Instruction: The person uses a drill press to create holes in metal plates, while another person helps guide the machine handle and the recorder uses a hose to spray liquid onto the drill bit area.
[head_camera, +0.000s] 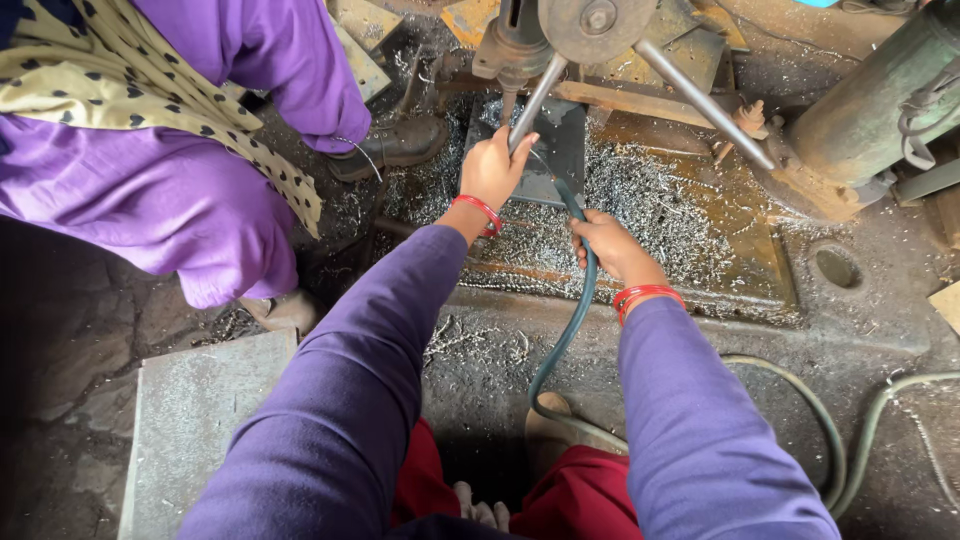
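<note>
Here the person's left hand (492, 168) is clenched around the lower end of a bare steel feed lever (535, 100) that slopes down from the round hub of a drill press (590, 25). The right hand (612, 247) grips a thin dark green rubber hose (572, 320), whose free end lies just beyond the knuckles and points at a dark flat steel plate (555, 150) under the spindle. Silvery metal shavings (650, 210) cover the rusty machine base (740, 260) around both hands. To the left of the left hand crouches another person in purple clothing (170, 200), well apart from the lever.
</note>
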